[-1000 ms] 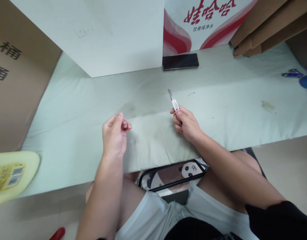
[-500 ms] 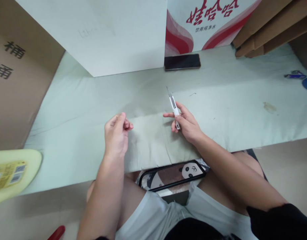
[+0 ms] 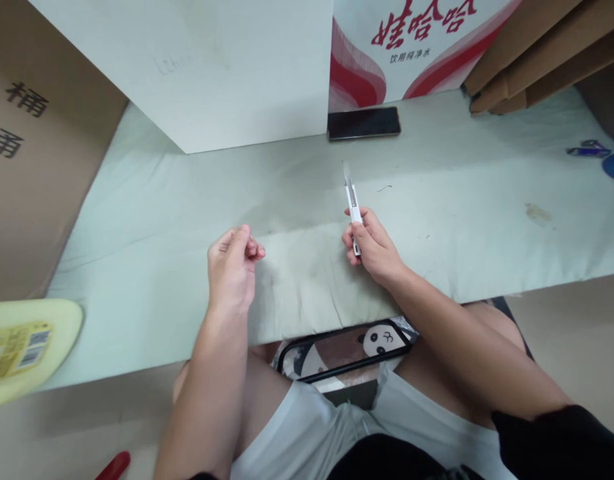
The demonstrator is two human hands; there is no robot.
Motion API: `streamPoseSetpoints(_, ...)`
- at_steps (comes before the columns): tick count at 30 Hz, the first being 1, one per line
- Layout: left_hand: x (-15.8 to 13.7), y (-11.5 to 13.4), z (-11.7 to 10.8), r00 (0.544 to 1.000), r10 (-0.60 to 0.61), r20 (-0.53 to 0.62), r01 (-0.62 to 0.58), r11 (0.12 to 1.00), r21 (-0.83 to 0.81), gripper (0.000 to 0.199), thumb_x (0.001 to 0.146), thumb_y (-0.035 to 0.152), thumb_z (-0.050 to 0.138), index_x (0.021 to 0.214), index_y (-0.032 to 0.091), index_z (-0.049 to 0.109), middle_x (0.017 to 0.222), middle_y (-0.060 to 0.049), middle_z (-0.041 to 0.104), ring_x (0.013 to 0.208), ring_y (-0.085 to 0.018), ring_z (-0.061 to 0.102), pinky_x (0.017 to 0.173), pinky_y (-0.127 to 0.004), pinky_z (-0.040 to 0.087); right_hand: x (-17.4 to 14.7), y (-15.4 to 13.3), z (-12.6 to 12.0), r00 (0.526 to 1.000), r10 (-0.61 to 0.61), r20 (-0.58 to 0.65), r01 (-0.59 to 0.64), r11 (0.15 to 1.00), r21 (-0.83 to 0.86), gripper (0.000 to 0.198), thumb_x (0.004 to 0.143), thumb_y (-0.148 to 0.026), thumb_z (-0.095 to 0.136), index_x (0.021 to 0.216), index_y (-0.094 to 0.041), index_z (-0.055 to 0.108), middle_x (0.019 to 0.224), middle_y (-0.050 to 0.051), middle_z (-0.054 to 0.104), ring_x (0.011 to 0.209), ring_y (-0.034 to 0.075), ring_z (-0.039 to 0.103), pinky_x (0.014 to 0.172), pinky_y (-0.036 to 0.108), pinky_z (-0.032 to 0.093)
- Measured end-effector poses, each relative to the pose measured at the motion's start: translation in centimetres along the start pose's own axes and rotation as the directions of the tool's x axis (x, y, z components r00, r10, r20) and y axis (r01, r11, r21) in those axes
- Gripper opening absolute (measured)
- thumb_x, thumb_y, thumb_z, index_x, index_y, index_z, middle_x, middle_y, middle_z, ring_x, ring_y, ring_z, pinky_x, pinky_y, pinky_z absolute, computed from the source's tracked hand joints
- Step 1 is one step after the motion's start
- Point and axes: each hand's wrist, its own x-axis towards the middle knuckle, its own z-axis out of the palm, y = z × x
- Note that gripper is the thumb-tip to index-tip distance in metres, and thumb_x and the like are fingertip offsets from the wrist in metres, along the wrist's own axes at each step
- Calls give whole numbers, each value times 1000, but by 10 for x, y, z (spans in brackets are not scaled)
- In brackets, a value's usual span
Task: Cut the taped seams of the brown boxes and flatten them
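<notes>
My right hand [image 3: 371, 241] is wrapped around a white utility knife [image 3: 355, 212], the thumb lying along its handle. The thin blade end points away from me and looks blurred. Over the left part of the cloth, my left hand [image 3: 233, 259] is closed, thumb pressed against the curled index finger. Whether anything sits inside that pinch is hidden. The two hands are apart, both above the pale green cloth-covered table [image 3: 297, 287].
A white box [image 3: 257, 80] and a red-and-white printed carton [image 3: 411, 60] stand at the back. A black phone [image 3: 365, 123] lies before them. Cardboard boxes [image 3: 37, 180] flank the left. A yellow bottle [image 3: 41, 340] is at the near left, blue items [image 3: 589, 150] far right.
My right hand's fingers, stretched out to the left before, have curled in around the utility knife. The knife has swung slightly right and more upright. My left hand has stayed put.
</notes>
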Motion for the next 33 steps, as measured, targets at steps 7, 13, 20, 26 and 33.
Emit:
streamPoseSetpoints(7,2,0,0,1000,-3,-15,3,1000,-25,36,69,29,83,52,18,54,53,4,46,49,-7,50,49,-18,45,0,2,-3,997,-65,-37,61,993,-99,45,92,-61,63,118,-25,56,74,-5,52,54,8,50,49,24,42)
streamPoseSetpoints(13,2,2,-1,1000,-5,-21,5,1000,-30,37,72,27,81,51,18,52,52,4,45,48,-7,49,48,-18,44,4,0,0,992,-39,-120,51,994,100,30,85,-45,68,104,-24,57,82,-4,53,61,7,55,56,24,49)
streamPoseSetpoints(20,1,3,-3,1000,7,-28,-8,1000,-30,36,74,26,80,51,18,53,53,4,44,49,-7,49,48,-18,45,3,-10,5,995,79,-59,-63,967,247,45,67,-27,82,108,-23,64,85,-4,55,69,7,56,63,23,54)
streamPoseSetpoints(26,-7,12,-8,998,50,-48,-51,999,-10,38,75,26,81,52,18,52,54,3,45,50,-7,48,49,-18,45,-4,-16,9,987,160,-19,-150,954,260,47,77,-43,82,115,-24,61,79,-3,65,72,12,66,74,31,59)
streamPoseSetpoints(33,-12,19,-25,984,48,-171,-44,999,26,36,76,20,75,50,18,50,52,4,43,49,-7,47,48,-18,43,-5,-19,14,986,161,35,-162,917,364,63,72,-55,85,121,-24,61,72,-4,65,71,14,66,75,34,57)
